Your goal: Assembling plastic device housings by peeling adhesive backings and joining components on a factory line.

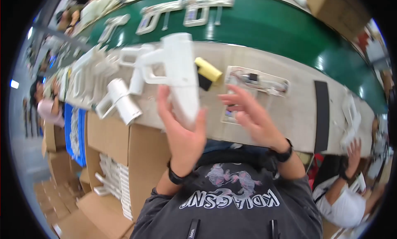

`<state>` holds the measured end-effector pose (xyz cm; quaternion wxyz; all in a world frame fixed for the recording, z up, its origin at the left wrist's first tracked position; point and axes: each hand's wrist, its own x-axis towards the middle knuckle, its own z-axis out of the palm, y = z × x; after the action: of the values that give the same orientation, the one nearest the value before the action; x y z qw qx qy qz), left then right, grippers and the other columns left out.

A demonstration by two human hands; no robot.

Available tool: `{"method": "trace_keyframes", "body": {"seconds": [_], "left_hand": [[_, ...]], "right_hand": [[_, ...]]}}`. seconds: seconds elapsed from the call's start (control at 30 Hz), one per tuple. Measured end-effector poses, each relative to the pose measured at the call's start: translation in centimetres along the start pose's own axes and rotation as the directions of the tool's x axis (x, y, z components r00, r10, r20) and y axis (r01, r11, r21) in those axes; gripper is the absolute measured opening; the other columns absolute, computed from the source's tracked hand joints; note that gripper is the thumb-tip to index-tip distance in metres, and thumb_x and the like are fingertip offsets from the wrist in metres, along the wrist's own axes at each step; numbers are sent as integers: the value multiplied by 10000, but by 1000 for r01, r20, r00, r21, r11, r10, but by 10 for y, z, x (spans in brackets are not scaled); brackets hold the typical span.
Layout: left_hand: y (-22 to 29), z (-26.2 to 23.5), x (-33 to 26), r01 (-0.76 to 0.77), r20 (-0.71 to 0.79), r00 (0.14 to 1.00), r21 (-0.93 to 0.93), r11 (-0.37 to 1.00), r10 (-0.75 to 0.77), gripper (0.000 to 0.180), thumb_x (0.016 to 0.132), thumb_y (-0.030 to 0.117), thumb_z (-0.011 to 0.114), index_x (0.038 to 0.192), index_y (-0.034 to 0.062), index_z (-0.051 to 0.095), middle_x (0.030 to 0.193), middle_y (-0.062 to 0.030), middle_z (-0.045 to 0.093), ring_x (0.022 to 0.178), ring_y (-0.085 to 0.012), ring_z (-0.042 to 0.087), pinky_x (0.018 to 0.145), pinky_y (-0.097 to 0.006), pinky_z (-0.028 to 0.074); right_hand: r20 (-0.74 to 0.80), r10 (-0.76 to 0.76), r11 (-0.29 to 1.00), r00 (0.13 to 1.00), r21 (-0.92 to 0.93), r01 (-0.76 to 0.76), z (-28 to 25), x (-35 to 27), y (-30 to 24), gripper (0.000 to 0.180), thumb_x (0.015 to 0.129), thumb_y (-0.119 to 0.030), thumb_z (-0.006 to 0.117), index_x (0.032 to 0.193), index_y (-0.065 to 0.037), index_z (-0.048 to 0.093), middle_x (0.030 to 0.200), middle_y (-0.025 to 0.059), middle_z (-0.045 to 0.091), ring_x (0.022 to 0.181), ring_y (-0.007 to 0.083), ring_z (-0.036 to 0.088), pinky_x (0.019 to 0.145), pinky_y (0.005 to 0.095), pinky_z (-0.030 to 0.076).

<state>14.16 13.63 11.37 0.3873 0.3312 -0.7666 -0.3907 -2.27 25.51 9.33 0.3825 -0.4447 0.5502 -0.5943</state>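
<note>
My left hand [182, 142] is wrapped round the lower end of a white plastic gun-shaped housing [180, 63] and holds it upright above the table. Its grip with a loop points to the left. To the right of it my right hand [254, 117] is raised, empty, with the fingers apart and slightly blurred. Beneath and beyond that hand lies an open white housing half [285, 88] with wires and a small black part inside. A yellow roll [211, 69] sits behind the held housing, partly over a black piece. Another white gun-shaped housing [124, 100] lies to the left.
More white housings [84, 75] crowd the table's left side. Wired gun-shaped halves [197, 11] lie on a green conveyor belt [269, 26] at the back. A black strip [321, 115] lies right. Cardboard boxes [149, 160] and a blue bin [84, 144] stand left; a co-worker's hand [353, 154] is at right.
</note>
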Motion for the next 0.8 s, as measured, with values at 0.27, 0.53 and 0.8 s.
{"method": "trace_keyframes", "body": {"seconds": [0.27, 0.53, 0.8], "left_hand": [[32, 23, -12, -80, 514, 845, -148, 986, 146, 845, 879, 80, 720, 1554, 15, 216, 1566, -237, 291, 1458, -358, 317, 1140, -459, 328], [46, 33, 73, -758, 807, 382, -6, 652, 451, 914, 681, 284, 843, 1487, 134, 437, 1488, -148, 435, 1403, -357, 387, 1188, -505, 276], [24, 70, 108, -692, 885, 225, -148, 706, 407, 891, 655, 164, 796, 1472, 137, 445, 1384, -127, 513, 1273, -363, 473, 1135, -469, 364]], "right_hand": [[1, 182, 956, 983, 235, -177, -41, -10, -16, 635, 952, -149, 669, 1485, -6, 356, 1353, 113, 574, 1208, 193, 577, 1021, 362, 464], [394, 442, 822, 806, 180, -540, -117, -7, -32, 662, 854, -150, 621, 1465, 32, 444, 1312, 120, 606, 1155, 174, 591, 984, 293, 470], [295, 518, 807, 803, 144, -573, -150, -8, -11, 599, 876, -223, 651, 1416, 10, 533, 1290, 129, 626, 1145, 156, 590, 969, 286, 473]]}}
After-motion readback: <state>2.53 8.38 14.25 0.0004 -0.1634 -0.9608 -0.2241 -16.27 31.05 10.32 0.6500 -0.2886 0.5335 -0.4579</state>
